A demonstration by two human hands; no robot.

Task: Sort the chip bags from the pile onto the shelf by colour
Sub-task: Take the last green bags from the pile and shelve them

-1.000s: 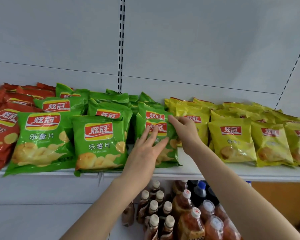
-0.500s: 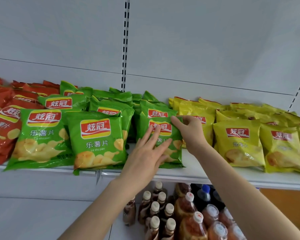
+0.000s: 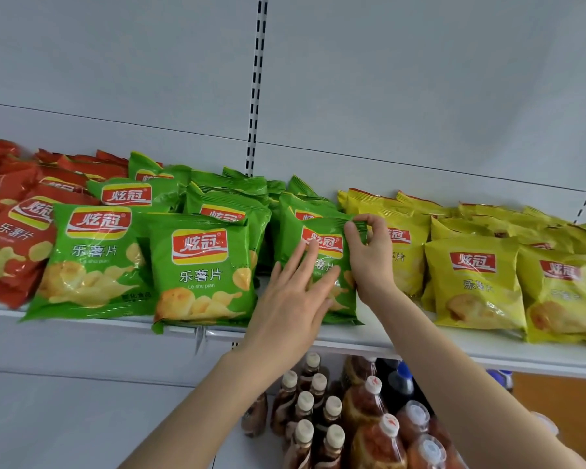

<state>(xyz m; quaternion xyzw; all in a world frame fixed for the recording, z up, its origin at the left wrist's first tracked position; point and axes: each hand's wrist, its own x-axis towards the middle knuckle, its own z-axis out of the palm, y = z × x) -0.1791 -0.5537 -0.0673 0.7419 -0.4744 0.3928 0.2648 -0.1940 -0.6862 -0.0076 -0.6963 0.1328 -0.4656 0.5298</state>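
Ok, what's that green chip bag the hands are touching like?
It is a shiny, foil-looking green bag with a red and yellow logo and pictured chips. It stands leaning back at the front of the shelf, last of the green row, beside the yellow bags. The left hand lies flat on its front; the right hand pinches its top right corner.

The middle bag [image 3: 329,228] sits on the shelf [image 3: 471,346] at my 12 o'clock, one pile of bags [image 3: 200,265] at 9, another pile [image 3: 474,282] at 3, bottles [image 3: 369,401] underneath at 6.
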